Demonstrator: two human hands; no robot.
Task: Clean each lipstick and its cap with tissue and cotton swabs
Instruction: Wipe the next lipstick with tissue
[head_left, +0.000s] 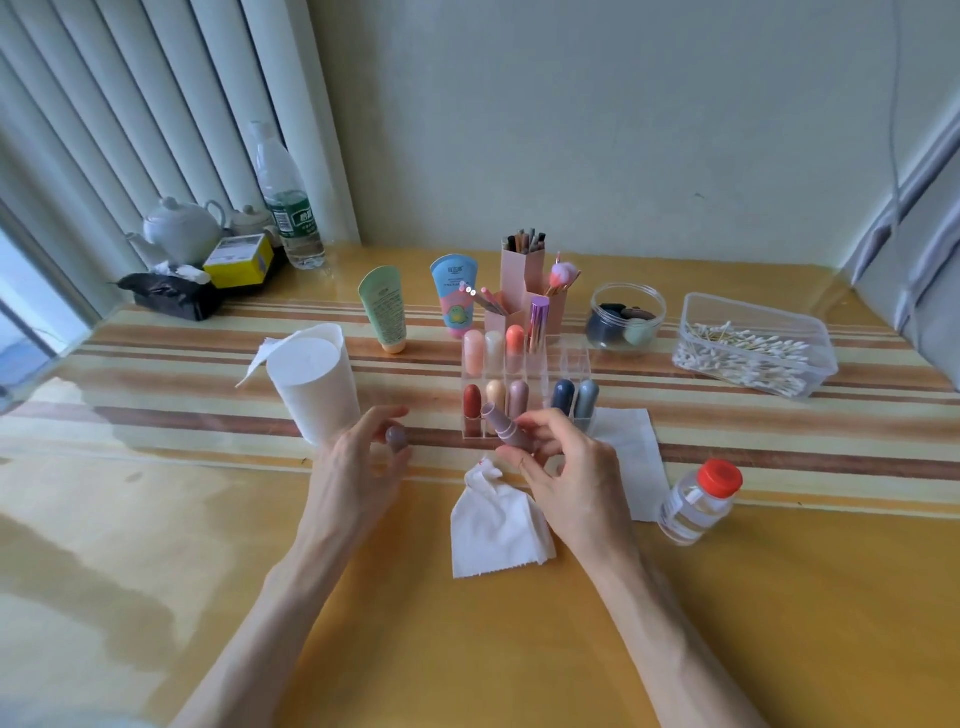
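Striped table (519, 649): left hand (358, 460) pinching mauve cap (397, 439), right hand (563, 470) gripping lipstick (508, 430); tip, seemingly bare, could smear acrylic organizer (574, 364).

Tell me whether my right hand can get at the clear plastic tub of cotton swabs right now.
Probably, but not freely: the right hand is busy pinching the open mauve lipstick. The way to the clear plastic tub of cotton swabs looks free, over only a flat white tissue.
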